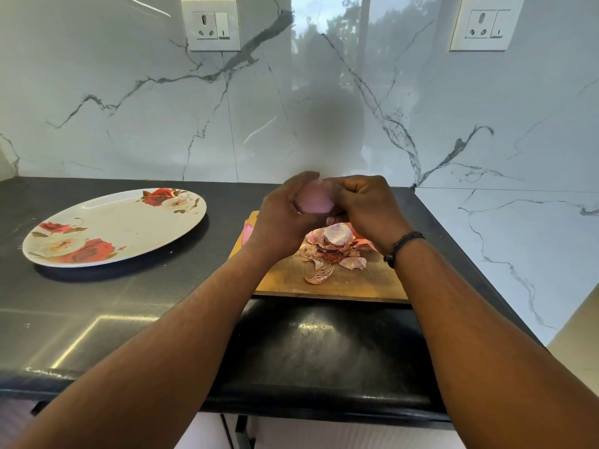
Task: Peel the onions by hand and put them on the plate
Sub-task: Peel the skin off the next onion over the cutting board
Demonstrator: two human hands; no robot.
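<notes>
A pale pink, mostly peeled onion is held up above the wooden cutting board. My left hand grips it from the left, fingers curled round it. From the right, my right hand pinches at the onion's top with curled fingers. A heap of dry onion skins lies on the board under my hands. Another pink piece peeks out behind my left wrist, mostly hidden. The oval white plate with red roses lies on the counter to the left, with nothing on it.
The black stone counter runs to a marble wall at the back and on the right. Two wall sockets sit high on the back wall. The counter's front edge is close below my forearms.
</notes>
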